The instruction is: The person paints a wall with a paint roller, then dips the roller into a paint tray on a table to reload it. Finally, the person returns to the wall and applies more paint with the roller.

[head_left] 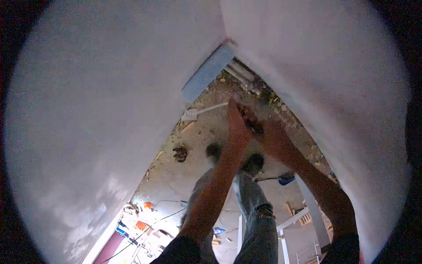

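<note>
A paint roller (207, 73) with a pale blue sleeve lies against the white wall (101, 114) close to the corner. Its thin metal frame runs back to my hands. My left hand (237, 121) and my right hand (259, 125) are pressed together around the roller's handle, just right of the frame's bend (190, 115). Both forearms reach up from the bottom of the view. The handle itself is hidden inside my hands.
A second white wall (334, 88) fills the right side and meets the first at the corner. Far below lies a dusty floor (176, 176) with debris, a blue tool (286, 179), scattered items and a white ladder frame (307, 207). My jeans-clad legs (257, 220) stand there.
</note>
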The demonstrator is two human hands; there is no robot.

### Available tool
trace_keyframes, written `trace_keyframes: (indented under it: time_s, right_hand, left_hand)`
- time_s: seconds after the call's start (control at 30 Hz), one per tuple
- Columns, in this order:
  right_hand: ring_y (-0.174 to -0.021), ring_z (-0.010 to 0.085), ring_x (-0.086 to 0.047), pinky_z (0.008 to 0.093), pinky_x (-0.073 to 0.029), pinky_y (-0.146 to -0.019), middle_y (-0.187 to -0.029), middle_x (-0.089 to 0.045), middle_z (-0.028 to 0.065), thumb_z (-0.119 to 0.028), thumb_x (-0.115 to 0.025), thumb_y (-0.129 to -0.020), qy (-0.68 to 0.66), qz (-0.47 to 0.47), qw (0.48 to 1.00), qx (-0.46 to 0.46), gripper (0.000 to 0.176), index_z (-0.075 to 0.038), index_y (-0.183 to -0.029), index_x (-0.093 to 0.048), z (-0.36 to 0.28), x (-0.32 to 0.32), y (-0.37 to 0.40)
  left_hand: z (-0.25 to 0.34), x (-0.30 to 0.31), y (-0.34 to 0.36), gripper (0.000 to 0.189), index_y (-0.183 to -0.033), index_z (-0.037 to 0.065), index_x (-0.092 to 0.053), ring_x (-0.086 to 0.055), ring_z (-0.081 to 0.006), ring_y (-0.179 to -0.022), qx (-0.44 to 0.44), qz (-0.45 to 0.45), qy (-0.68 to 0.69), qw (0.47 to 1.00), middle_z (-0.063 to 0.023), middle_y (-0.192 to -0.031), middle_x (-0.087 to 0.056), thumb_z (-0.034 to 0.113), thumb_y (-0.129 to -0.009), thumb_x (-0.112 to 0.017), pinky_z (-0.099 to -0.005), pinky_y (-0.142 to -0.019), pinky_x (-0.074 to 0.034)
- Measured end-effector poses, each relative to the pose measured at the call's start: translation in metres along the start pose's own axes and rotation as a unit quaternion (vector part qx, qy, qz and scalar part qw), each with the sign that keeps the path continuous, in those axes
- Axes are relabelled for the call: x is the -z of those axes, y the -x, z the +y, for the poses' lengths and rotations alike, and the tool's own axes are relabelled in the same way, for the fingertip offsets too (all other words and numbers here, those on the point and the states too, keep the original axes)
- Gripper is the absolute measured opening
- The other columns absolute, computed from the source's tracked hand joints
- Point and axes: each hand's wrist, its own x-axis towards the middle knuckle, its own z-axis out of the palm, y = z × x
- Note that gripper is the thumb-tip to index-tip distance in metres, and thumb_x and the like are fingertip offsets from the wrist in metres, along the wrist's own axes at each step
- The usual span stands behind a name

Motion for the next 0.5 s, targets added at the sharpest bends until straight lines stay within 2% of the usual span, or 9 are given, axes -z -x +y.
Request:
trace_keyframes:
  time_s: [0.1, 0.2, 0.3, 0.4, 0.5]
  right_hand:
    - [-0.065, 0.0368, -0.058, 0.0439, -0.044, -0.060, -0.070, -0.057, 0.0223, -0.030, -0.053, -0.080, -0.077, 0.022, 0.997, -0.013, 0.034, 0.003, -0.089, -0.055, -0.016, 0.015, 0.032]
    - [-0.065, 0.0382, -0.057, 0.0440, -0.043, -0.060, -0.069, -0.057, 0.0233, -0.030, -0.052, -0.081, -0.157, -0.039, 0.986, -0.047, 0.034, 0.003, -0.087, -0.057, -0.009, 0.023, 0.034]
    - [-0.063, 0.0362, -0.058, 0.0437, -0.042, -0.059, -0.067, -0.056, 0.0237, -0.031, -0.050, -0.082, -0.059, 0.019, 0.998, 0.010, 0.035, 0.004, -0.083, -0.057, 0.038, -0.025, 0.002]
    - [-0.063, 0.0329, -0.058, 0.0433, -0.042, -0.060, -0.068, -0.057, 0.0234, -0.030, -0.051, -0.082, -0.047, 0.011, 0.996, -0.075, 0.036, 0.005, -0.078, -0.058, 0.050, -0.041, -0.025]
    - [-0.065, 0.0323, -0.058, 0.0433, -0.043, -0.061, -0.070, -0.058, 0.0229, -0.028, -0.051, -0.082, -0.041, 0.030, 0.999, -0.017, 0.034, 0.006, -0.079, -0.058, 0.058, -0.039, -0.033]
  left_hand:
    - [0.003, -0.025, 0.039, 0.041, -0.065, 0.014, -0.043, -0.035, -0.0137, -0.037, -0.036, -0.033, 0.029, 0.998, -0.0008, -0.050, -0.041, 0.045, -0.091, -0.033, -0.0278, -0.033, -0.031]
    - [-0.006, -0.033, 0.042, 0.040, -0.065, 0.014, -0.043, -0.035, -0.0131, -0.038, -0.053, -0.020, 0.097, 0.994, -0.0014, -0.052, -0.042, 0.043, -0.091, -0.033, -0.0258, -0.033, -0.031]
    - [-0.014, -0.013, 0.021, 0.038, -0.071, 0.014, -0.046, -0.037, -0.0120, -0.039, -0.068, -0.056, 0.025, 0.996, -0.0007, -0.054, -0.043, 0.043, -0.092, -0.032, -0.0251, -0.034, -0.031]
    - [-0.023, -0.006, -0.017, 0.039, -0.068, 0.013, -0.043, -0.036, -0.0110, -0.040, -0.093, 0.004, 0.026, 0.995, -0.0001, -0.052, -0.040, 0.046, -0.090, -0.037, -0.0255, -0.035, -0.030]
    - [-0.035, -0.001, -0.047, 0.041, -0.067, 0.013, -0.043, -0.035, -0.0101, -0.041, -0.169, 0.027, 0.004, 0.985, 0.0005, -0.051, -0.038, 0.047, -0.088, -0.039, -0.0255, -0.037, -0.030]
